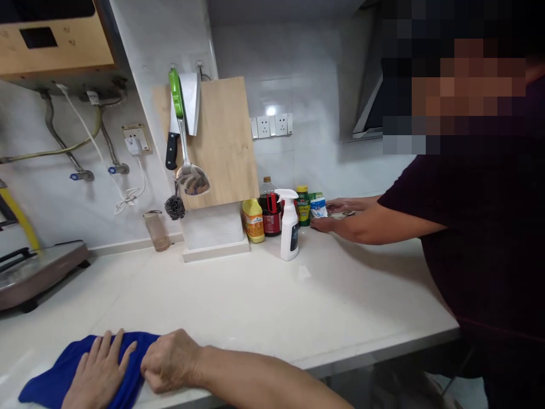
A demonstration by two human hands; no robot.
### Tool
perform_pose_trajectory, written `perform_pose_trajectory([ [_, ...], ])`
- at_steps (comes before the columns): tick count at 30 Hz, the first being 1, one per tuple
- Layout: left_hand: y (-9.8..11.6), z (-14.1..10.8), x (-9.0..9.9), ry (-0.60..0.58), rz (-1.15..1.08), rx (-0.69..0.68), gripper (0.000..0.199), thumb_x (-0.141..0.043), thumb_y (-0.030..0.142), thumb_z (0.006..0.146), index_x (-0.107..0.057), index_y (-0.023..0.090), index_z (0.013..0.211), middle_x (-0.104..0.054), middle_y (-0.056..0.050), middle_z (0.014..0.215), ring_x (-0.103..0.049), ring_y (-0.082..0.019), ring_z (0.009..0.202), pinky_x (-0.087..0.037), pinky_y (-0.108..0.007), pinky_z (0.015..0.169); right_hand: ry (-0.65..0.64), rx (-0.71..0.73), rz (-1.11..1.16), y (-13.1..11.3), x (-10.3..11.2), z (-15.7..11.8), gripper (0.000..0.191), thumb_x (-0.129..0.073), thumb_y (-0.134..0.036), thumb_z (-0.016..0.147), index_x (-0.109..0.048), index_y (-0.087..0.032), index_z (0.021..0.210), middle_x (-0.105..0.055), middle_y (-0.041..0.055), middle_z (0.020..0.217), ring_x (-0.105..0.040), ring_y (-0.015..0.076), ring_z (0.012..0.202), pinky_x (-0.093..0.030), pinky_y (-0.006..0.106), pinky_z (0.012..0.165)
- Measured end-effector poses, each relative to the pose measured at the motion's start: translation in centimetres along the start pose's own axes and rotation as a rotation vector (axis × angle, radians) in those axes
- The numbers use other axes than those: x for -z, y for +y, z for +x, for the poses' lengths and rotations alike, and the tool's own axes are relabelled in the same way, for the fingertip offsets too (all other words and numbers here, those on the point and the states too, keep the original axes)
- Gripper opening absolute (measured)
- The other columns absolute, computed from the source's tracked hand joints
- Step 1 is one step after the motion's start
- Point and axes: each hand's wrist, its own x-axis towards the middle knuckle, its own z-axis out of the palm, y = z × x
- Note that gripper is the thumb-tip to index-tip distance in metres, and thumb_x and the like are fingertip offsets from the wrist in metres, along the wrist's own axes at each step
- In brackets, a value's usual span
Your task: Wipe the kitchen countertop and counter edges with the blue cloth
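A blue cloth (55,369) is spread on the white countertop (238,301) near its front edge. Flat on top of it lies my left hand (100,363), open with the fingers stretched out. Just to the right, my right hand (172,360) is closed on the cloth's right edge, and the fingertips are partly hidden. A white spray bottle (289,227) stands upright farther back on the counter, apart from both hands.
Another person (460,244) leans in at right, hands by a small packet (318,205) near the wall. Bottles, including a yellow one (254,221), stand behind the sprayer. A spatula (191,176) and knives hang before a cutting board (225,136). A metal appliance (51,264) sits left.
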Motion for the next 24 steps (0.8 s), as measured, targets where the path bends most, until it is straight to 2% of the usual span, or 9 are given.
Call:
perform_pose_trajectory([
  [3, 1.7, -1.7, 1.5, -0.119, 0.105, 0.026, 0.057, -0.045, 0.017, 0.09, -0.054, 0.023, 0.145, -0.029, -0.014, 0.164, -0.023, -0.038, 0.152, -0.028, -0.058, 0.121, 0.081, -0.135, 0.02, 1.1, 0.6, -0.6, 0.012, -0.058, -0.028, 0.078, -0.067, -0.021, 0.076, -0.074, 0.0011, 0.083, -0.067, 0.0187, 0.077, -0.044, 0.029, 0.055],
  [8, 4.7, -4.5, 2.9, -0.119, 0.035, 0.002, 0.054, -0.039, 0.029, 0.095, -0.05, 0.025, 0.147, -0.033, -0.01, 0.163, -0.026, -0.033, 0.152, -0.029, -0.054, 0.123, 0.121, -0.232, 0.061, 2.6, 2.7, -2.3, 0.01, -0.058, -0.023, 0.075, -0.068, -0.02, 0.074, -0.075, 0.0029, 0.083, -0.068, 0.0185, 0.078, -0.045, 0.028, 0.06],
  [10, 5.6, -5.6, 3.0, -0.111, 0.043, -0.051, 0.054, -0.039, 0.027, 0.094, -0.052, 0.026, 0.146, -0.033, -0.008, 0.163, -0.024, -0.034, 0.152, -0.027, -0.054, 0.124, 0.126, -0.271, 0.077, 3.5, 3.6, -3.4, 0.01, -0.058, -0.021, 0.074, -0.068, -0.02, 0.075, -0.076, 0.0035, 0.085, -0.068, 0.0186, 0.078, -0.046, 0.027, 0.062],
  [14, 8.3, -6.9, 2.6, -0.006, 0.001, -0.123, 0.054, -0.038, 0.022, 0.092, -0.058, 0.022, 0.142, -0.036, -0.009, 0.161, -0.027, -0.033, 0.151, -0.029, -0.053, 0.124, 0.124, -0.385, 0.125, 6.5, 5.8, -7.4, 0.012, -0.057, -0.016, 0.074, -0.069, -0.019, 0.075, -0.076, 0.0053, 0.09, -0.068, 0.0183, 0.08, -0.047, 0.027, 0.069],
  [17, 11.9, -7.1, 2.0, 0.138, -0.13, -0.099, 0.059, -0.037, 0.038, 0.097, -0.049, 0.013, 0.149, -0.037, -0.013, 0.16, -0.03, -0.032, 0.15, -0.033, -0.051, 0.123, 0.14, -0.48, 0.168, 9.0, 7.7, -11.6, 0.015, -0.055, -0.012, 0.075, -0.069, -0.018, 0.075, -0.075, 0.0053, 0.087, -0.068, 0.018, 0.08, -0.048, 0.027, 0.073],
  [19, 14.6, -6.9, 1.8, 0.196, -0.187, -0.128, 0.063, -0.034, 0.045, 0.099, -0.044, 0.013, 0.152, -0.035, -0.012, 0.161, -0.029, -0.03, 0.151, -0.034, -0.051, 0.123, 0.169, -0.539, 0.201, 10.1, 8.8, -14.2, 0.02, -0.052, -0.009, 0.075, -0.07, -0.019, 0.075, -0.075, 0.0042, 0.084, -0.068, 0.0175, 0.08, -0.048, 0.027, 0.075],
  [22, 17.6, -6.1, 2.2, 0.222, -0.233, -0.192, 0.063, -0.031, 0.047, 0.1, -0.042, 0.016, 0.154, -0.033, -0.011, 0.162, -0.027, -0.029, 0.152, -0.033, -0.052, 0.124, 0.231, -0.619, 0.264, 11.0, 9.5, -16.8, 0.03, -0.044, -0.005, 0.076, -0.071, -0.018, 0.078, -0.074, 0.0029, 0.082, -0.067, 0.0147, 0.076, -0.048, 0.024, 0.072],
  [24, 18.3, -5.3, 2.7, 0.21, -0.261, -0.235, 0.063, -0.03, 0.046, 0.101, -0.039, 0.015, 0.155, -0.031, -0.011, 0.163, -0.025, -0.029, 0.152, -0.032, -0.052, 0.124, 0.268, -0.659, 0.307, 11.2, 9.5, -17.3, 0.034, -0.04, -0.004, 0.077, -0.071, -0.018, 0.08, -0.073, 0.002, 0.079, -0.066, 0.0133, 0.072, -0.048, 0.023, 0.069],
])
